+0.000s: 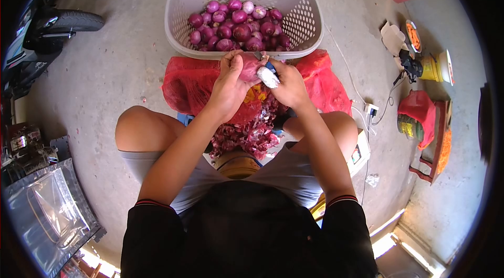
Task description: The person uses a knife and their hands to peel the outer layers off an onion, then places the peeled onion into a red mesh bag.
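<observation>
A red onion [250, 67] with pinkish skin is held in my left hand [227, 89], the fingers curled round its far side and the thumb along it. My right hand [290, 85] grips a small knife [270, 66] with a blue handle. Its short blade is at the onion's right end, partly hidden. Something white, like a wrapping, covers the right thumb area. Just beyond both hands stands a grey plastic basket [173, 26] with many peeled purple onions [241, 32] inside. Below the hands lies a heap of onion skins [247, 134].
Red mesh sacking [184, 86] spreads between the basket and my knees. A motorcycle wheel [76, 21] is at left. Along the right wall are a yellow container [431, 70], a red cloth [420, 107] and a power outlet box [371, 109] with cables across the floor.
</observation>
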{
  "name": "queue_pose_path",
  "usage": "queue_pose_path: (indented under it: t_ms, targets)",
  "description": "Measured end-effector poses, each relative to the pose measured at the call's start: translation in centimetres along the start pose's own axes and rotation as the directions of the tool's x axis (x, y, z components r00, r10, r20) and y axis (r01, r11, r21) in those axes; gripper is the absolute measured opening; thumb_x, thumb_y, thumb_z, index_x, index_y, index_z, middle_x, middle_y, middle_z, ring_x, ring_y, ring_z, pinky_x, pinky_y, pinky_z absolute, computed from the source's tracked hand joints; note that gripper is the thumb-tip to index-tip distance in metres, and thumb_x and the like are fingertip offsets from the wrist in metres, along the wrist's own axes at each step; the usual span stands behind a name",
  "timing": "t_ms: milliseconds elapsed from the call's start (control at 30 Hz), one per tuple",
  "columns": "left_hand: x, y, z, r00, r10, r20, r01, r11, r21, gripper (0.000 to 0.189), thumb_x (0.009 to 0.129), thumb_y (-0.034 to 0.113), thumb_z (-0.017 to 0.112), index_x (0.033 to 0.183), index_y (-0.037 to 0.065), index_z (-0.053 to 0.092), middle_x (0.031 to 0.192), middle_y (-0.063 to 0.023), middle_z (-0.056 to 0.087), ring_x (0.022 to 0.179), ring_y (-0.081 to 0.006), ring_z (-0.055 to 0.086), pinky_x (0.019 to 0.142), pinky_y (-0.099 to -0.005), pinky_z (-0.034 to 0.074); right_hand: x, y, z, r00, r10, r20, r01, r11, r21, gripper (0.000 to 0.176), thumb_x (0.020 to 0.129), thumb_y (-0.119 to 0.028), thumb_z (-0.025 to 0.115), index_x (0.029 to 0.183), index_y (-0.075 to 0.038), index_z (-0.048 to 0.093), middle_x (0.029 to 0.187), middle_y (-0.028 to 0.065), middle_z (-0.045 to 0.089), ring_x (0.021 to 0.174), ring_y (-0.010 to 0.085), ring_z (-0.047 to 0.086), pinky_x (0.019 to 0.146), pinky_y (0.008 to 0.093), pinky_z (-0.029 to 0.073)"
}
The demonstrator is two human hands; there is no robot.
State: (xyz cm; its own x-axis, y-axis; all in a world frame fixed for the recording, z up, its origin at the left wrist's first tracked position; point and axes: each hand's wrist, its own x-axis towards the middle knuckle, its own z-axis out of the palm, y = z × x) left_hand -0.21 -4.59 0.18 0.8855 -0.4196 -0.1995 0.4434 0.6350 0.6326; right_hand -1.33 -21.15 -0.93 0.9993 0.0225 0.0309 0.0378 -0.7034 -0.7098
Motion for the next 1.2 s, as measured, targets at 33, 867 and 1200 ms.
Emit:
queue_pose_path:
  t_ms: [33,867,1200]
  targets:
    - [0.0,-0.1,-0.1,1.000,0.011,0.023,-0.011,1.000,0.008,0.030,0.099,0.033,0.038,0.124,0.017,0.034,0.126,-0.0077,0.048,0.118,-0.0199,0.048,0.102,-0.0411,0.036,-0.1,-0.1,0.1,1.000,-0.001,-0.017,0.001,1.000,0.004,0.033,0.075,-0.038,0.065,0.086,-0.006,0.064,0.071,0.0202,0.062,0.073,0.0389,0.062,0.064,0.0468,0.048]
    - [-0.1,-1.0,0.0,0.988,0.098,-0.120,-0.074,0.979,0.190,0.036,0.099,0.036,0.035,0.126,0.013,0.030,0.125,-0.0109,0.045,0.117,-0.0209,0.047,0.101,-0.0421,0.037,-0.6,-2.1,1.4,0.996,0.072,-0.050,-0.066,0.993,0.102,0.032,0.081,-0.036,0.060,0.085,-0.004,0.064,0.067,0.0227,0.059,0.068,0.0401,0.059,0.061,0.0455,0.046]
    - [-0.2,0.8,0.1,1.000,0.005,0.017,-0.004,0.999,-0.043,0.037,0.097,0.029,0.043,0.129,0.011,0.037,0.128,-0.0089,0.047,0.120,-0.0209,0.045,0.101,-0.0413,0.037,-0.5,-0.9,1.1,0.994,0.109,0.002,-0.102,0.918,0.382,0.026,0.081,-0.029,0.061,0.084,-0.002,0.063,0.067,0.0210,0.059,0.063,0.0376,0.059,0.058,0.0409,0.045]
